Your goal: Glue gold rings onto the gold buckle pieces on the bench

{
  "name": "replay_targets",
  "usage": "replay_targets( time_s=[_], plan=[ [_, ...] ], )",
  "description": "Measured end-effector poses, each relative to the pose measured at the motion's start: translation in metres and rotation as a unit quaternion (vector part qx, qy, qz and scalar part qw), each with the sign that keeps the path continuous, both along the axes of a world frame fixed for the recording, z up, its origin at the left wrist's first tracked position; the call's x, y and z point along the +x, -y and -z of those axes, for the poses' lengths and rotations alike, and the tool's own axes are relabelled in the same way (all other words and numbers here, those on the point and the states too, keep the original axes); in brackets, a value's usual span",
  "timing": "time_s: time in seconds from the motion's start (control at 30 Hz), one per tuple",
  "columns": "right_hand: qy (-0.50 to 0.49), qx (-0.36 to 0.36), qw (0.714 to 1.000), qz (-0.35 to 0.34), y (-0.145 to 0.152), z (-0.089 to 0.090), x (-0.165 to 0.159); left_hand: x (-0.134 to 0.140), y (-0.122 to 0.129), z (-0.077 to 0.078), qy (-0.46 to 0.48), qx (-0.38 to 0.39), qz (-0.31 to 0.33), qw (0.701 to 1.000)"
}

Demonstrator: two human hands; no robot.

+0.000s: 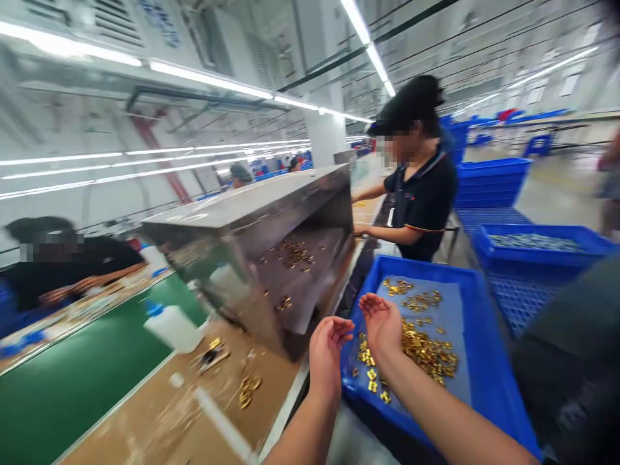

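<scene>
My left hand hovers near the left rim of a blue plastic bin, its fingers loosely curved and apart. Facing it, my right hand is over the bin, palm inward and fingers stretched. No object shows in either hand, though the palms are only partly visible. Inside the bin, a heap of small shiny gold metal pieces lies on a pale liner sheet. Smaller clusters are spread toward the bin's far end, and some pieces lie beneath my right wrist.
Left of the bin, an open-fronted metal box stands on the brown workbench, with gold pieces inside. A white bottle and gold rings are nearby. A co-worker stands beyond; stacked blue bins are at right.
</scene>
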State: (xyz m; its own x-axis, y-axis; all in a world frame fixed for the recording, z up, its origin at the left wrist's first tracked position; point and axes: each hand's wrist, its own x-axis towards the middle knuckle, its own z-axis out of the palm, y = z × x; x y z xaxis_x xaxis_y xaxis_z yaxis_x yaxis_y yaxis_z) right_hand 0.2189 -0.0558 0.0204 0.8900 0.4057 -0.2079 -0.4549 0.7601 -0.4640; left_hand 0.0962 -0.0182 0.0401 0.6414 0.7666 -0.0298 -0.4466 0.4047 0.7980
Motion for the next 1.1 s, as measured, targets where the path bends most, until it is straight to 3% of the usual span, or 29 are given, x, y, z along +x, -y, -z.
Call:
replay_targets(
  time_s=[0.1,0.17,0.37,0.5,0.77,1.1],
  plan=[
    [-0.055,-0.012,0.997,0.050,0.011,0.026,0.061,0.081,-0.009,0.021,-0.019,-0.065,0.041,0.997],
    [-0.084,-0.014,0.994,0.068,0.019,0.038,0.089,0.121,-0.016,0.031,-0.036,-0.108,0.043,0.993],
    [-0.121,0.000,0.988,0.097,0.018,0.054,0.134,0.186,-0.029,0.046,-0.072,-0.178,0.065,0.979],
    [-0.124,0.028,0.988,0.092,0.009,0.058,0.139,0.197,-0.031,0.057,-0.081,-0.178,0.070,0.978],
    [-0.163,0.056,0.981,0.087,-0.007,0.081,0.119,0.189,-0.041,0.082,-0.126,-0.171,0.048,0.976],
    [-0.176,0.069,0.979,0.080,-0.021,0.081,0.114,0.189,-0.046,0.083,-0.143,-0.167,0.047,0.974]
  ],
)
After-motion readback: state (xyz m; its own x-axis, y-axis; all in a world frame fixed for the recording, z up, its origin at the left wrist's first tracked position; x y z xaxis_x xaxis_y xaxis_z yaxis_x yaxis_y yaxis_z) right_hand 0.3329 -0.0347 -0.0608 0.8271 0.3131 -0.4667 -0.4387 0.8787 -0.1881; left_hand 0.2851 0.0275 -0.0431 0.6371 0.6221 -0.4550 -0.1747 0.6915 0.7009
